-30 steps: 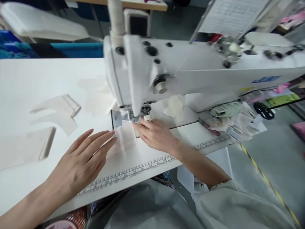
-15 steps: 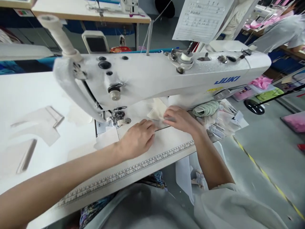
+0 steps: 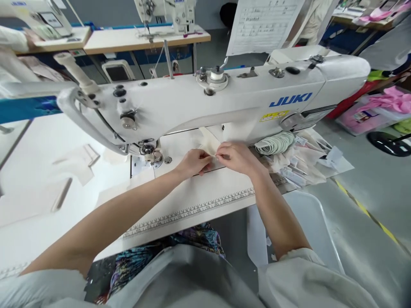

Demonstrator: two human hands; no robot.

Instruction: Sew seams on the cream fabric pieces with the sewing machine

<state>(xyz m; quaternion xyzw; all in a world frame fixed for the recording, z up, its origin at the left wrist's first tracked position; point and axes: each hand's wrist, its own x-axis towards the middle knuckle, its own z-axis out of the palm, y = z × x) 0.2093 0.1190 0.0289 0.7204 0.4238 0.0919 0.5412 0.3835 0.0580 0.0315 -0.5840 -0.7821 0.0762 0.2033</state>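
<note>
Under the arm of a white sewing machine [image 3: 192, 100], a small cream fabric piece [image 3: 209, 140] lies on the machine bed. My left hand [image 3: 194, 163] pinches its near edge, thumb against fingers. Close beside it, my right hand [image 3: 236, 157] pinches the same edge from the right, and the fingertips of both hands almost meet. To the left stands the needle and presser foot area [image 3: 148, 156], apart from both hands. A pale flat piece [image 3: 143, 176] rests on the bed just in front of it.
Pale cut pieces [image 3: 78, 164] lie on the table at left. A coil of pale green cord [image 3: 275, 143] and a heap of labelled fabric scraps [image 3: 302, 160] sit at right. A printed ruler [image 3: 192, 210] runs along the front edge. Below is a white bin [image 3: 303, 214].
My left hand has moved right and closed on the fabric edge beside my right hand. The right hand's fingers have drawn into a pinch. The camera view has shifted.
</note>
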